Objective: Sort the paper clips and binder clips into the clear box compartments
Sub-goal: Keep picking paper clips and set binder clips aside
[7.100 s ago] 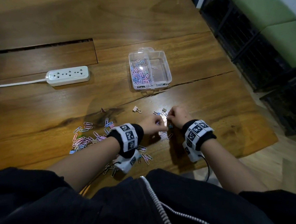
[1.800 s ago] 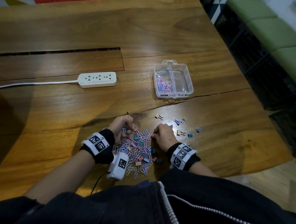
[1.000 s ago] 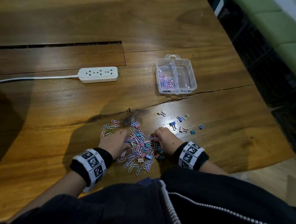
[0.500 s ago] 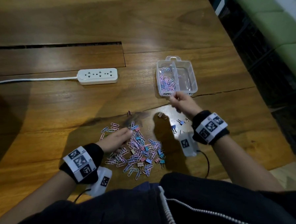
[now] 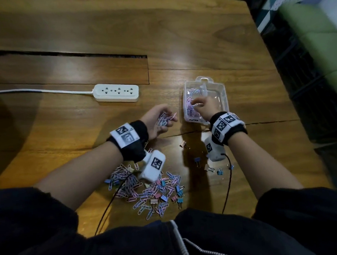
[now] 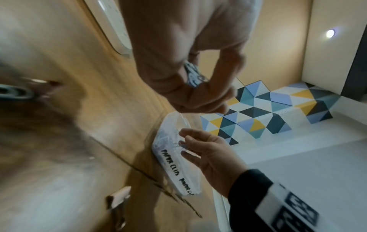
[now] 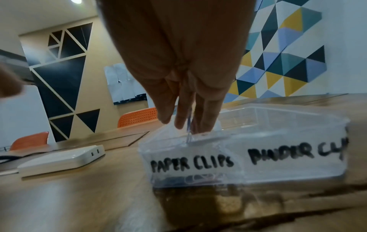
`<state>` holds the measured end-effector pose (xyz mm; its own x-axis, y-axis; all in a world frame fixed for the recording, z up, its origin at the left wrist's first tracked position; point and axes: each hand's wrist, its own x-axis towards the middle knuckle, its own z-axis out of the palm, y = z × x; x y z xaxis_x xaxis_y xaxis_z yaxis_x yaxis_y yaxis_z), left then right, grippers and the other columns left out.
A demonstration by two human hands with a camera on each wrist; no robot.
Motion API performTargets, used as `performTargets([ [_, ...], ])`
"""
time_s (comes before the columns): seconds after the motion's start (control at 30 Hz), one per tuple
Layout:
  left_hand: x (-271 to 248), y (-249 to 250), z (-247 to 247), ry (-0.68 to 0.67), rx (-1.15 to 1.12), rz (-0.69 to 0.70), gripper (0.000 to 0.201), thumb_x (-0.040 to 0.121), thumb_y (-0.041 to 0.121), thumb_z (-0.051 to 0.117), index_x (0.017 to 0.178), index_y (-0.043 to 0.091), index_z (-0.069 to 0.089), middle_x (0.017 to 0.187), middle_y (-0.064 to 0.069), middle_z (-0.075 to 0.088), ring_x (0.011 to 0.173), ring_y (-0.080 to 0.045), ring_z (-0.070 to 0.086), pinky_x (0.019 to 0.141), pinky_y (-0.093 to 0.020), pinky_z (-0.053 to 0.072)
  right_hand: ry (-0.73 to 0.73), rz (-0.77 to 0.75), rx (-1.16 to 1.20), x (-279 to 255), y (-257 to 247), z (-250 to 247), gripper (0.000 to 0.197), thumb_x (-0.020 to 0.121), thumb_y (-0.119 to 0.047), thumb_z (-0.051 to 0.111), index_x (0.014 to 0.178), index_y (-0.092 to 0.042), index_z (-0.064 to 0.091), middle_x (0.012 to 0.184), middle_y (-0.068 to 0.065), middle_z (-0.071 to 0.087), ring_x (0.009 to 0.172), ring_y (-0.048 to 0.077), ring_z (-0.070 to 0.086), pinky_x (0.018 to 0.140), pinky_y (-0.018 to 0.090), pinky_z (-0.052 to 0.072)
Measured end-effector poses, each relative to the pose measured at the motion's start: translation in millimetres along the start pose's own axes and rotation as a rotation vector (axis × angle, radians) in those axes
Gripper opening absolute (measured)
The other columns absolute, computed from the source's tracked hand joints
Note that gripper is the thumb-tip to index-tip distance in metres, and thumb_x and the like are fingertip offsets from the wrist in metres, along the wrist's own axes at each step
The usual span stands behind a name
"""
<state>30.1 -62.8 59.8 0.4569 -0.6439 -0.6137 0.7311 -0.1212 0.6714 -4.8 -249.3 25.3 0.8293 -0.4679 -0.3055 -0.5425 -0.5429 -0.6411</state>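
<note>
The clear two-compartment box stands mid-table, labelled PAPER CLIPS and BINDER CLIPS on its front. Its left compartment holds pastel paper clips. My right hand hovers over that compartment and pinches a paper clip that hangs down from its fingertips. My left hand is just left of the box, palm up, its fingers curled round a bunch of paper clips. A mixed pile of paper clips and binder clips lies near the table's front edge.
A white power strip with its cable lies left of the box. Several small binder clips are scattered in front of the box, under my right wrist. A dark crack runs across the wood. The table edge drops off at right.
My right hand moved from the box's front edge to over the left compartment. My left hand rose from the pile with a bunch of paper clips and came up beside the box.
</note>
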Motion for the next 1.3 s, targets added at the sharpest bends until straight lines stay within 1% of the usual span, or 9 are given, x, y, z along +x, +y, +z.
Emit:
performTargets([
  [0.1, 21.0, 12.5, 19.6, 0.056, 0.005, -0.032, 0.011, 0.091, 0.008, 0.042, 0.082, 0.008, 0.048, 0.071, -0.004, 0.054, 0.041, -0.006, 0.05, 0.036, -0.012, 0.042, 0.036, -0.049, 0.143, -6.9, 9.3, -0.8, 0.024, 0.087, -0.001, 0.052, 0.108, -0.006, 0.061, 0.123, 0.011, 0.058, 0.115, 0.021, 0.054, 0.098, 0.036, 0.044],
  [0.3, 56.8, 30.1, 59.6, 0.067, -0.057, -0.036, 0.023, 0.096, 0.019, 0.039, 0.112, 0.003, 0.041, 0.077, -0.008, 0.049, 0.065, -0.016, 0.05, 0.056, -0.022, 0.05, 0.353, 0.022, 0.441, -40.4, 27.1, -12.4, 0.018, 0.083, 0.001, 0.056, 0.076, -0.015, 0.056, 0.082, -0.001, 0.059, 0.081, 0.015, 0.055, 0.067, 0.017, 0.046],
  [0.37, 66.7, 32.4, 69.7, 0.054, -0.036, -0.022, 0.036, 0.095, 0.03, 0.042, 0.125, 0.01, 0.04, 0.103, -0.014, 0.051, 0.091, -0.023, 0.054, 0.082, -0.032, 0.048, 0.34, 0.067, 0.526, -57.4, 32.5, -9.4, 0.024, 0.082, 0.0, 0.058, 0.071, -0.021, 0.054, 0.077, -0.005, 0.057, 0.076, 0.014, 0.056, 0.066, 0.017, 0.047],
  [0.47, 71.7, 32.0, 76.4, 0.058, 0.005, -0.012, 0.063, 0.092, 0.042, 0.043, 0.144, 0.014, 0.022, 0.152, -0.017, 0.017, 0.14, -0.032, 0.019, 0.115, -0.049, 0.018, 0.211, 0.085, 0.564, -85.6, 41.3, 2.8, 0.02, 0.083, 0.001, 0.056, 0.075, -0.018, 0.058, 0.078, -0.001, 0.06, 0.073, 0.013, 0.057, 0.069, 0.021, 0.05],
  [0.63, 57.4, 29.7, 62.0, 0.018, 0.164, 0.018, 0.051, 0.093, 0.033, 0.046, 0.135, 0.005, 0.036, 0.147, -0.018, 0.028, 0.136, -0.03, 0.029, 0.11, -0.042, 0.029, -0.04, 0.096, 0.424, -120.3, 53.3, 34.8, 0.013, 0.089, -0.008, 0.052, 0.09, -0.017, 0.061, 0.08, -0.007, 0.06, 0.078, 0.013, 0.057, 0.07, 0.021, 0.046],
  [0.73, 33.5, 23.5, 36.7, 0.047, 0.386, 0.035, 0.014, 0.093, 0.019, 0.047, 0.103, 0.011, 0.054, 0.11, -0.008, 0.054, 0.096, -0.02, 0.053, 0.082, -0.028, 0.047, -0.13, 0.046, 0.206, -140.2, 52.8, 51.0, 0.014, 0.086, -0.009, 0.056, 0.096, -0.017, 0.061, 0.089, -0.008, 0.058, 0.087, 0.01, 0.052, 0.072, 0.015, 0.04],
  [0.83, 0.5, 4.8, 1.3, 0.133, 0.86, 0.138, 0.02, 0.091, 0.007, 0.05, 0.11, 0.005, 0.056, 0.102, -0.004, 0.056, 0.087, -0.018, 0.053, 0.068, -0.023, 0.045, -0.139, -0.065, -0.047, -153.3, 43.7, 65.5, 0.025, 0.083, -0.011, 0.06, 0.107, -0.011, 0.059, 0.103, 0.0, 0.051, 0.094, 0.011, 0.045, 0.081, 0.016, 0.033],
  [1.07, -52.0, -57.7, -66.8, 0.042, 1.63, 0.116, 0.053, 0.086, -0.002, 0.05, 0.134, 0.021, 0.043, 0.138, -0.001, 0.041, 0.124, -0.019, 0.039, 0.106, -0.031, 0.036, -0.327, -0.095, -0.212, -160.4, 26.1, 91.9, 0.048, 0.074, -0.015, 0.069, 0.118, -0.018, 0.05, 0.119, 0.005, 0.039, 0.112, 0.019, 0.036, 0.103, 0.036, 0.037],
  [1.3, -43.5, -82.6, -63.1, -0.142, 1.865, 0.163, 0.082, 0.087, 0.02, 0.058, 0.148, 0.023, 0.004, 0.157, 0.009, 0.002, 0.143, -0.017, 0.01, 0.111, -0.032, 0.029, -0.185, -0.087, -0.116, -154.4, 30.3, 92.7, 0.028, 0.084, -0.005, 0.055, 0.111, -0.009, 0.057, 0.116, 0.007, 0.047, 0.112, 0.022, 0.045, 0.098, 0.029, 0.037],
])
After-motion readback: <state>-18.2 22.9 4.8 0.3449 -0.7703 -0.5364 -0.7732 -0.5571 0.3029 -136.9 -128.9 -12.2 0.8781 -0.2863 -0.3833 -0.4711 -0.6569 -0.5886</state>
